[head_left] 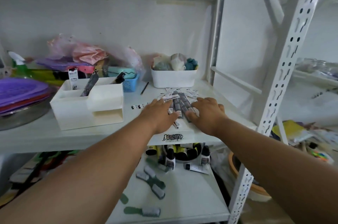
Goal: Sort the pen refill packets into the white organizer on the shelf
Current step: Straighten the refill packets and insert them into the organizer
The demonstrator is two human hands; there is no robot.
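A loose pile of pen refill packets (180, 100), dark and white, lies on the shelf board right of centre. My left hand (161, 114) lies flat on the pile's left side with fingers spread. My right hand (206, 112) rests on its right side, fingers slightly bent over the packets. Neither hand visibly grips a packet. The white organizer (80, 108) stands to the left of the pile. A few packets stick up from its rear compartments (90, 84). One more packet strip (139, 106) lies between organizer and pile.
A white bin (173, 78) of bundled items stands behind the pile, a blue basket (129, 84) and a pencil (144, 88) beside it. Purple plates (20, 93) sit far left. A white upright post (285, 70) stands close on the right. Bottles and brushes fill the lower shelf.
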